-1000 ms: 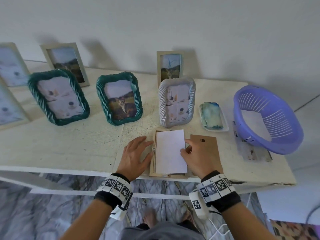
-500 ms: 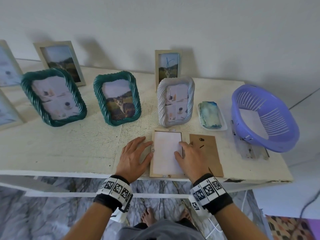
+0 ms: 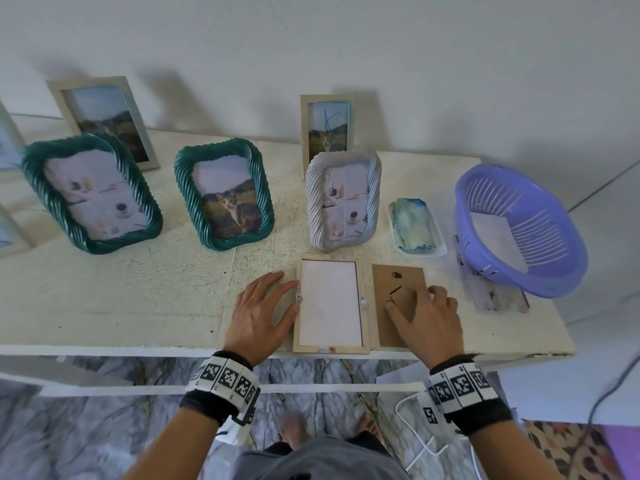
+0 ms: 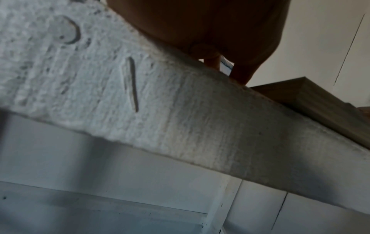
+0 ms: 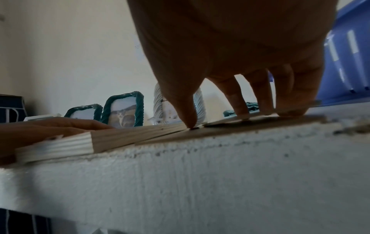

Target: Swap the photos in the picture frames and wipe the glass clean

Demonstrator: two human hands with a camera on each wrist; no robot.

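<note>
Lying face down near the tabletop's (image 3: 138, 306) front edge, the wooden frame (image 3: 330, 348) shows a photo's white back. The left hand (image 3: 261, 315) rests flat beside it, grip released; the right hand's (image 3: 427, 322) spread fingertips press the brown backing board (image 3: 384, 285), grasping nothing.

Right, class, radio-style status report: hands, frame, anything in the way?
Left hand flat beside the wooden frame. Right hand fingertips on the backing board. Photo face down in frame. Nothing blocking.
</note>
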